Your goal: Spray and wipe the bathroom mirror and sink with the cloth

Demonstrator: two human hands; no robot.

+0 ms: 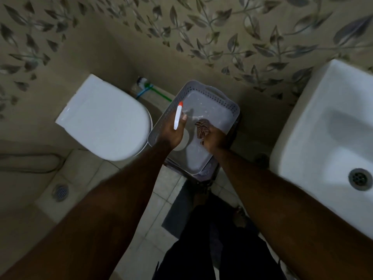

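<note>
From the head camera, both your arms reach forward and down over the grey perforated basket (232,110). Your left hand (171,134) has its fingers wrapped around the white spray bottle (177,118), whose orange nozzle points toward 12 o'clock. Your right hand (215,138), at 3 o'clock of the left, is bunched around the striped cloth (201,128) inside the basket. The white sink (323,128) sits at 3 o'clock of the basket and the closed toilet (105,118) at 9 o'clock.
</note>
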